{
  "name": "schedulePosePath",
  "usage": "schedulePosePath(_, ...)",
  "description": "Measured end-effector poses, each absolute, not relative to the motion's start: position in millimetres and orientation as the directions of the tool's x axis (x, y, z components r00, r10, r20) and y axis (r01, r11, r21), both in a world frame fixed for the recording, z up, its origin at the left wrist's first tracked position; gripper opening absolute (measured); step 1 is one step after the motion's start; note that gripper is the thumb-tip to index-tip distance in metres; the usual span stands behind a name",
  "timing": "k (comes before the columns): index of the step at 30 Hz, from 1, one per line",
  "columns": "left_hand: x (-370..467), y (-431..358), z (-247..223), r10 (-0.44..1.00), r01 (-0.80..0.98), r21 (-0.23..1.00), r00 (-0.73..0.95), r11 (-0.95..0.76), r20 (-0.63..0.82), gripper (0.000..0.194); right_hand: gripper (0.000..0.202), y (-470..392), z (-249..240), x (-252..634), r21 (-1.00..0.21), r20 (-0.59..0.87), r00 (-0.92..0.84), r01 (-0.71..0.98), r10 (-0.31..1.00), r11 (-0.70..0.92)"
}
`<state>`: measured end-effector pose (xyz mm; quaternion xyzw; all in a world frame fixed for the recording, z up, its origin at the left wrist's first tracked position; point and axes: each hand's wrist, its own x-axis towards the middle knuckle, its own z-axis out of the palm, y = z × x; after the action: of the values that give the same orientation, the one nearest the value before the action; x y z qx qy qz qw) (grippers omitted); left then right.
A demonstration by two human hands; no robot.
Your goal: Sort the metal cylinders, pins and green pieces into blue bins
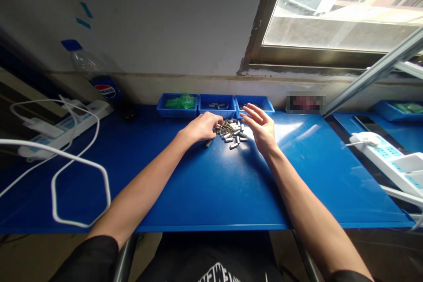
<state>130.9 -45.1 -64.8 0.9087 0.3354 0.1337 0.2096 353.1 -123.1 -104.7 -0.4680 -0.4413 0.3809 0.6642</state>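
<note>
A pile of small silvery metal pieces (235,134) mixed with thin brass-coloured screw-like pieces (225,128) lies on the blue table (211,185). At its left edge is my left hand (203,126), fingers curled down and closed; whatever they hold is hidden. One dark metal piece (209,143) lies just below that hand. My right hand (262,128) hovers at the pile's right side with its fingers apart, holding nothing visible. Behind the pile, the middle blue bin (217,113) contains a few metal pieces. The right blue bin (269,106) is partly covered by my right fingers.
The left blue bin (161,108) holds green plastic bags (180,102). A Pepsi bottle (105,88) and a white power strip (62,130) with looping cables (107,180) stand at left. On the right are another power strip (386,154) and a metal frame (373,68).
</note>
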Motion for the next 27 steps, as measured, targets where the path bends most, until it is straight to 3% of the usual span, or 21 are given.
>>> schedulePosePath(6,136,-47,-68,0.679,0.542,0.518,0.726,-0.662,0.11,0.046,0.05,-125,-107,354,-0.973,0.198,0.314,-0.051,0.928,0.225)
schedulePosePath(16,136,-41,-62,0.702,0.386,0.669,0.649,-0.635,0.293,0.029,0.037,-129,-101,346,-0.98,0.16,0.285,-0.068,0.945,0.186)
schedulePosePath(21,136,-41,-65,0.711,0.411,0.661,0.648,-0.628,0.273,0.024,0.034,-130,-99,345,-0.982,0.156,0.26,-0.066,0.953,0.179)
schedulePosePath(27,138,-40,-69,0.728,0.433,0.674,0.644,-0.599,0.233,0.04,0.033,-131,-98,343,-0.984,0.166,0.232,-0.024,0.958,0.176)
